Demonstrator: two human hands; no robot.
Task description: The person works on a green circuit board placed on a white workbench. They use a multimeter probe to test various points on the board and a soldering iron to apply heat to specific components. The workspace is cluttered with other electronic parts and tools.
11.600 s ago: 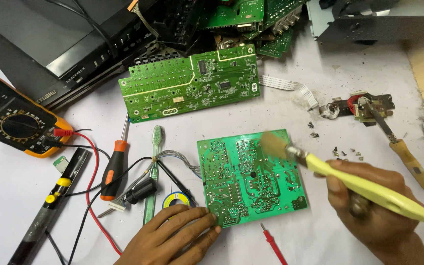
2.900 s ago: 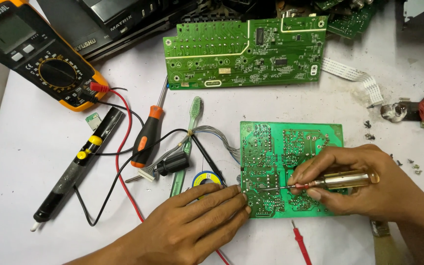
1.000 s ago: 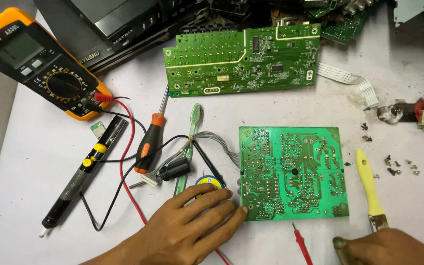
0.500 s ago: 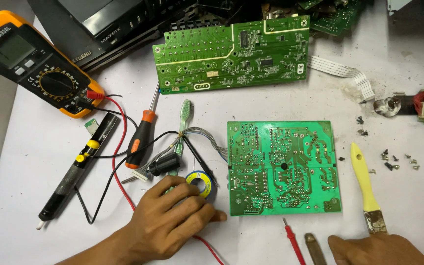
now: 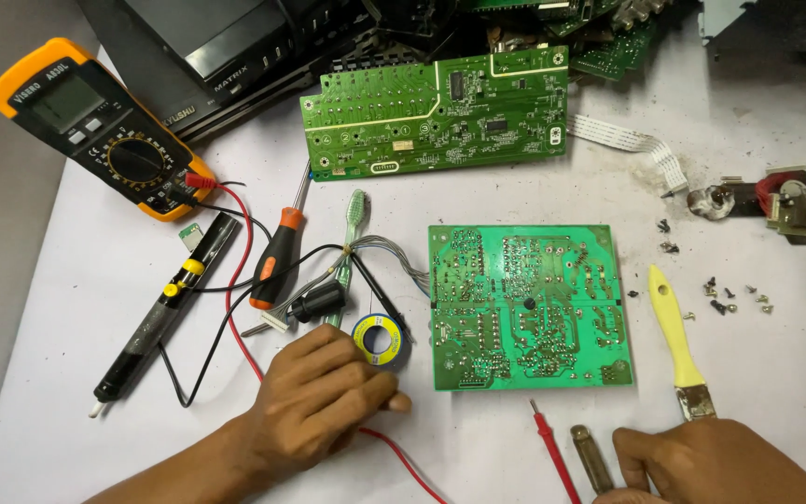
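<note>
A green circuit board (image 5: 524, 306) lies solder side up in the middle of the white table. My left hand (image 5: 324, 406) rests palm down to its left, fingertips touching a small blue-and-yellow solder spool (image 5: 380, 341); it grips nothing. At the bottom edge, my right hand (image 5: 715, 462) is partly cut off, with its fingers beside a brass-coloured metal tool (image 5: 590, 457). Whether it grips the tool is unclear. A yellow-handled brush (image 5: 675, 336) lies just above that hand. A red probe (image 5: 550, 448) lies below the board.
A yellow multimeter (image 5: 104, 131) with red and black leads sits far left. Near it lie a black desoldering pump (image 5: 160, 313), an orange screwdriver (image 5: 272, 261) and a green toothbrush (image 5: 349, 233). A larger green board (image 5: 436, 117) lies behind. Loose screws (image 5: 729, 299) and metal parts (image 5: 795, 201) are at right.
My right hand set down the brass-coloured tool and drew back to the bottom right. My left hand slid off the board's corner to the solder spool. The view shifted slightly.
</note>
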